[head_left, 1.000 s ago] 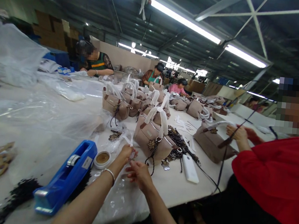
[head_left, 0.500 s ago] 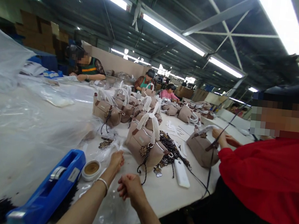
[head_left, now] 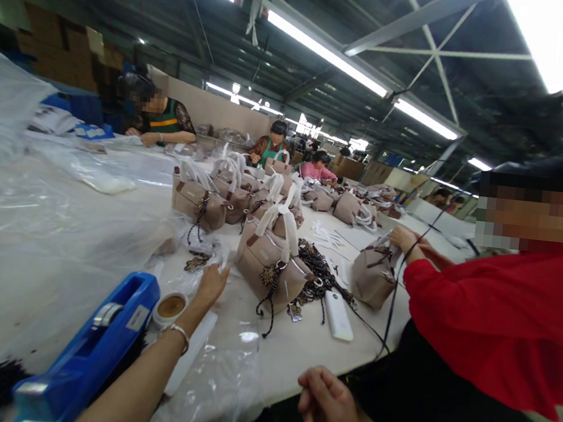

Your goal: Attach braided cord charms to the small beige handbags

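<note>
My left hand (head_left: 212, 285) reaches over the table with its fingers closed at a crumpled piece of clear plastic film (head_left: 220, 255). To its right stands a taupe handbag (head_left: 265, 266), handles wrapped in white, with a black cord and a patterned flower charm hanging on its front. My right hand (head_left: 329, 404) is low, beyond the table's front edge, its fingers curled in; whatever is in them, if anything, is hidden. Below my left hand a clear plastic bag (head_left: 223, 379) lies flat. A round tub with brown contents (head_left: 171, 307) sits beside my left wrist.
A blue tape dispenser (head_left: 91, 345) stands at left. Black cords with charms (head_left: 318, 268) and a white phone-like object (head_left: 338, 316) lie right of the handbag. More wrapped handbags (head_left: 199, 204) stand behind. A co-worker in red (head_left: 481, 319) handles another handbag (head_left: 374, 278).
My right hand has moved right and down, away from my left hand and past the table edge. My left hand has shifted slightly left and up. A pale strip beside my left forearm now shows.
</note>
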Motion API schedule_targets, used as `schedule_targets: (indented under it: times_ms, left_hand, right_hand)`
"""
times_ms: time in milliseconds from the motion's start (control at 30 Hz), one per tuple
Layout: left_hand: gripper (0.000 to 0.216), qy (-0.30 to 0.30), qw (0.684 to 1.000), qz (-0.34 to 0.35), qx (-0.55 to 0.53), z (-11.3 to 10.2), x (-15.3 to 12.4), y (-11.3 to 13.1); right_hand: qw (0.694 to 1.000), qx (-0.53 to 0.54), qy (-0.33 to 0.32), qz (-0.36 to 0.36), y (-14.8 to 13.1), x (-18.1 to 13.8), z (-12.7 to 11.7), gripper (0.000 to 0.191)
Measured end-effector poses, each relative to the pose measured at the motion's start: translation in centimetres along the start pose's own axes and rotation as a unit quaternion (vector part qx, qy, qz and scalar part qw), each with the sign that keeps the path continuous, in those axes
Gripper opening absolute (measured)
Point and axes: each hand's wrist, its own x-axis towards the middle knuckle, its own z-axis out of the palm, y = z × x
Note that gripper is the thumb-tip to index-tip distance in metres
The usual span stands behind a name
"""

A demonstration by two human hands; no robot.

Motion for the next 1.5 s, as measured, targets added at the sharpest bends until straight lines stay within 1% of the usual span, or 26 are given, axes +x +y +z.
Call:
schedule_targets:
  times_ms: [67,100,133,167,200,233,267,300,333,400,467,533,600,700,733,800,933,1000,1067,1100,1133,1200,1267,1333,1400,1500]
  left_hand:
    - [0.029,-0.006,1.000,0.020,-0.007,-1.0,-1.7,0.7]
    - [0.031,-0.029,0.999,0.028,-0.028,-1.4,-3.0,1.1]
    - [0.030,-0.066,0.996,0.038,-0.050,-1.7,-4.6,1.7]
    - [0.027,-0.129,0.987,0.049,-0.084,-1.9,-6.3,2.3]
    - [0.031,-0.259,0.947,0.038,-0.184,-2.0,-8.0,3.0]
    - [0.038,-0.367,0.888,0.025,-0.275,-1.9,-9.7,3.8]
    - [0.045,-0.425,0.839,0.011,-0.338,-1.9,-11.1,4.6]
    - [0.048,-0.449,0.804,-0.005,-0.389,-1.7,-12.3,5.4]
    - [0.049,-0.449,0.783,-0.019,-0.431,-1.5,-13.2,6.2]
    - [0.045,-0.410,0.770,-0.042,-0.487,-1.1,-14.0,7.4]
    - [0.042,-0.370,0.775,-0.053,-0.510,-0.6,-14.1,8.1]
    - [0.045,-0.346,0.795,-0.056,-0.496,0.0,-13.9,8.3]
    - [0.048,-0.345,0.820,-0.053,-0.453,0.6,-13.6,8.2]
    - [0.046,-0.394,0.848,-0.034,-0.354,1.5,-13.5,8.1]
    - [0.044,-0.413,0.852,-0.021,-0.322,1.8,-13.5,8.1]
    - [0.041,-0.432,0.859,0.014,-0.274,2.3,-13.8,8.3]
    - [0.039,-0.408,0.886,0.086,-0.202,2.3,-14.0,8.7]
    - [0.035,-0.427,0.879,0.114,-0.180,1.6,-13.4,8.7]
    - [0.027,-0.432,0.871,0.144,-0.184,0.8,-12.0,8.7]
    - [0.022,-0.403,0.882,0.158,-0.186,0.6,-11.1,8.6]
    - [0.018,-0.349,0.904,0.168,-0.179,0.4,-10.0,8.6]
    - [0.015,-0.194,0.955,0.173,-0.140,0.7,-8.0,8.7]
    - [0.016,-0.070,0.975,0.189,-0.089,1.6,-6.3,8.8]
    - [0.021,-0.025,0.975,0.218,-0.042,2.7,-5.2,9.0]
    - [0.025,-0.023,0.972,0.232,-0.002,3.7,-4.6,9.1]
    - [0.020,-0.024,0.975,0.219,0.038,4.5,-4.2,9.0]
  right_hand:
    - [1.000,-0.006,0.011,-0.015,-0.3,-0.2,0.4,0.056]
    - [1.000,-0.008,0.009,-0.018,-0.3,-0.3,0.7,0.056]
    - [1.000,-0.010,0.007,-0.021,-0.3,-0.3,1.2,0.055]
    - [1.000,-0.011,0.004,-0.022,-0.3,-0.3,1.6,0.055]
    - [1.000,-0.012,0.002,-0.023,-0.1,-0.2,2.0,0.055]
    - [1.000,-0.012,-0.001,-0.022,0.0,-0.1,2.4,0.055]
    - [1.000,-0.013,-0.005,-0.017,0.2,0.1,2.7,0.056]
    - [1.000,-0.015,-0.012,-0.011,0.5,0.2,3.0,0.058]
    - [1.000,-0.019,-0.019,-0.005,0.8,0.3,3.1,0.058]
    - [0.999,-0.033,-0.030,0.005,1.4,0.4,3.1,0.060]
    - [0.997,-0.062,-0.038,0.018,1.6,0.3,2.8,0.062]
    - [0.992,-0.124,-0.030,0.011,1.1,0.0,2.2,0.063]
    - [0.976,-0.212,0.010,-0.048,-0.3,-0.1,1.7,0.058]
    - [0.930,-0.303,0.105,-0.180,-3.5,0.4,1.6,0.042]
    - [0.919,-0.315,0.120,-0.207,-4.5,0.8,1.8,0.040]
    - [0.910,-0.319,0.119,-0.238,-6.1,1.8,2.7,0.036]
    - [0.907,-0.304,0.069,-0.282,-7.1,3.6,4.9,0.026]
    - [0.915,-0.281,0.059,-0.282,-7.1,4.3,5.5,0.025]
    - [0.941,-0.226,0.057,-0.244,-7.2,4.7,5.6,0.030]
    - [0.956,-0.187,0.056,-0.218,-7.4,4.9,5.5,0.034]
    - [0.969,-0.144,0.054,-0.193,-7.7,5.1,5.3,0.038]
    - [0.983,-0.069,0.052,-0.164,-8.5,5.5,5.1,0.043]
    - [0.985,-0.029,0.054,-0.159,-9.3,5.8,5.1,0.044]
    - [0.985,-0.024,0.056,-0.161,-10.1,6.0,5.3,0.046]
    - [0.983,-0.034,0.055,-0.169,-10.6,6.3,5.7,0.046]
    - [0.981,-0.052,0.046,-0.180,-10.7,7.0,6.1,0.043]
